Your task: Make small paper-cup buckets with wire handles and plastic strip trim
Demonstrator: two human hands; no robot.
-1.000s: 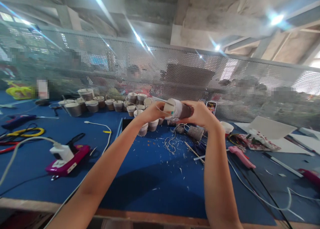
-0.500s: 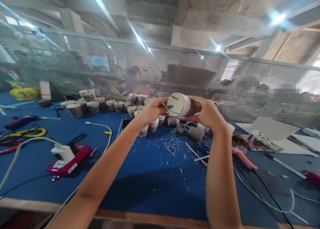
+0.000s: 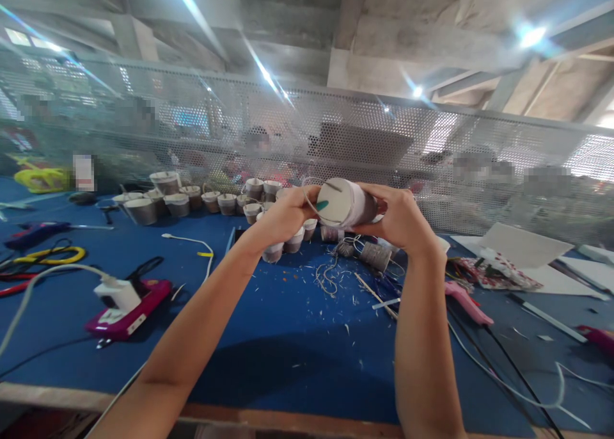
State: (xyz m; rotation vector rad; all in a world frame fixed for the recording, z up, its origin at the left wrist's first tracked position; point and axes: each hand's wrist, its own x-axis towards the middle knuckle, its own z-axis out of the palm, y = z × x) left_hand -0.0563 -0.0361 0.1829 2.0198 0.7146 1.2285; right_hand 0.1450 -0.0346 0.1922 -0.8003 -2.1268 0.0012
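Note:
Both my hands hold a small paper cup [image 3: 346, 203] lying on its side above the blue table, its white bottom turned toward me. My left hand [image 3: 286, 216] is closed at the cup's left edge, a green-painted nail against the white bottom, and a thin string loops there. My right hand [image 3: 397, 219] is wrapped round the cup's brown body from the right. Below them lie a spool of twine [image 3: 375, 255], string scraps [image 3: 327, 276] and thin sticks.
Rows of small finished cups [image 3: 178, 203] stand at the back along a perforated metal screen [image 3: 336, 138]. A pink glue gun base with charger [image 3: 125, 301] and cables lie left. Another pink glue gun [image 3: 464, 301], papers [image 3: 520, 247] and cords lie right. People sit behind the screen.
The cup was raised a little and turned, so its white bottom now faces me more fully. My hands stay on it in nearly the same grip.

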